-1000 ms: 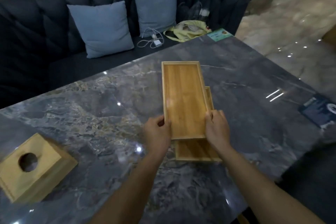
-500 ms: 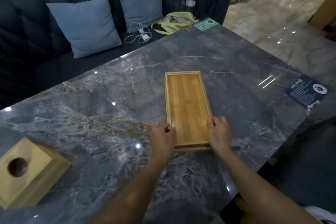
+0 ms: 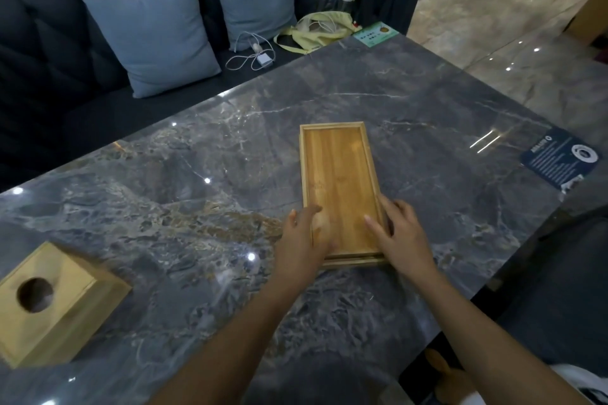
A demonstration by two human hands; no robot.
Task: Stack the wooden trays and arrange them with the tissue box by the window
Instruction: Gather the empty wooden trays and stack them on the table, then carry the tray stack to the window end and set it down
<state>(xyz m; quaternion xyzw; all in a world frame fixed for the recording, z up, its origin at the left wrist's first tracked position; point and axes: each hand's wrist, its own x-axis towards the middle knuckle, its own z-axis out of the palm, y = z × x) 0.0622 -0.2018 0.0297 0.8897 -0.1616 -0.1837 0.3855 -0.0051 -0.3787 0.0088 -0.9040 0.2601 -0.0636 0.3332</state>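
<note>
Head view shows only the top tray (image 3: 340, 184) in full; of the lower tray (image 3: 355, 262) I can see just a thin strip of rim at the near end, peeking out under the upper one, so the two sit stacked and nearly flush on the marble table (image 3: 197, 174). My left hand (image 3: 301, 242) lies over the near left corner of the stack, fingers loose and spread, covering that stretch of rim; it is blurred, and I cannot tell whether the fingertips press the wood or only rest there. My right hand (image 3: 399, 235) rests open at the near right edge, its forefinger laid inside the top tray, its other fingers along the outer side. Neither hand is clamped around anything.

Well apart at the near left stands the wooden tissue box (image 3: 56, 302), its round hole facing up and its left side cut off by the frame. Far across the table a green card (image 3: 375, 34) lies at the corner, and a dark blue card (image 3: 559, 161) lies near the right edge; their print is too small to read. Behind the table, the dark sofa (image 3: 49, 52) holds two blue cushions (image 3: 154, 36), a white charger and cable (image 3: 256, 57) and a yellow cloth bag (image 3: 316, 33).
</note>
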